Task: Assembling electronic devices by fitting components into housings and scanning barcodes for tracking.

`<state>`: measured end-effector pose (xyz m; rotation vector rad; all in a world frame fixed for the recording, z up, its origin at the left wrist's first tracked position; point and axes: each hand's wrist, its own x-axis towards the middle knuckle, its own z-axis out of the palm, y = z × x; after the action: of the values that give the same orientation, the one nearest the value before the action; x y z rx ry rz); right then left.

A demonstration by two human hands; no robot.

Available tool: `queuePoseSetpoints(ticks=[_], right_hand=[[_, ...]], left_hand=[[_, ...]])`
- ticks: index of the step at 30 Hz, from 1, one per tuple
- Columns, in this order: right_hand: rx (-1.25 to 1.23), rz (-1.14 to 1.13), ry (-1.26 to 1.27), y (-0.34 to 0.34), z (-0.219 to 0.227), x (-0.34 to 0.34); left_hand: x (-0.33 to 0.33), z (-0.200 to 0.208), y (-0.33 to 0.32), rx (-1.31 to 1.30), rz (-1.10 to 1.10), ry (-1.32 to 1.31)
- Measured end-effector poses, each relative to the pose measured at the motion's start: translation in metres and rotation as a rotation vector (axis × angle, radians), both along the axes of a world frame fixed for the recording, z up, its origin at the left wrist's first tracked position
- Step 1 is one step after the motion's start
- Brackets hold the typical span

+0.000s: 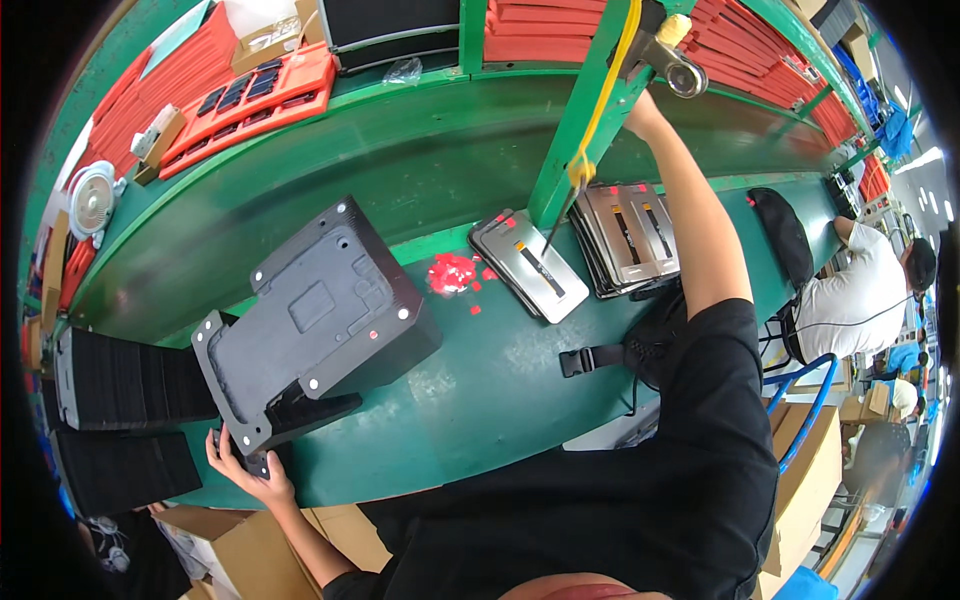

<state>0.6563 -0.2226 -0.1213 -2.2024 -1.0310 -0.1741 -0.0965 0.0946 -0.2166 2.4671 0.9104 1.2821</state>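
A tall stack of black moulded trays (312,305) with pale round dots at the corners stands on the left of the green bench. At its near left corner, my left hand (262,482) is closed on the edge, thumb and fingers bent around a dark part of it. My right arm stretches far forward, past the bench. There my right hand (643,112) is partly behind a slanted green post (575,150), close to a metal clamp-like fitting (680,72); its fingers are hidden. A yellow cord (604,95) hangs along the post.
Silver flat panels with black strips (530,268) lie in a pile mid-bench, another pile (622,240) beside it. Red scraps (452,274) lie near them. More black stacks (130,385) stand left. A black strapped bag (655,340) sits under my right arm. Another person (850,300) sits right.
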Motion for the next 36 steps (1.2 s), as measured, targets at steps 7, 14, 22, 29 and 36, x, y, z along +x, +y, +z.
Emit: queuePoseSetpoints(ticks=[7, 14, 22, 29, 36], right_hand=[[0.013, 0.017, 0.089, -0.022, 0.023, -0.032], [-0.187, -0.107, 0.323, -0.046, 0.03, -0.046], [-0.71, -0.32, -0.071, -0.124, -0.044, 0.016], [-0.768, -0.257, 0.049, -0.16, -0.058, 0.013], [-0.866, -0.178, 0.143, -0.114, -0.019, -0.022]], left_hand=[[0.004, 0.01, -0.007, -0.037, 0.048, -0.014], [0.004, 0.012, -0.008, -0.025, 0.068, -0.003], [0.012, 0.008, -0.005, -0.056, 0.065, 0.001], [0.005, 0.007, -0.006, -0.036, 0.077, 0.013], [0.002, 0.009, -0.008, -0.043, 0.089, 0.022]])
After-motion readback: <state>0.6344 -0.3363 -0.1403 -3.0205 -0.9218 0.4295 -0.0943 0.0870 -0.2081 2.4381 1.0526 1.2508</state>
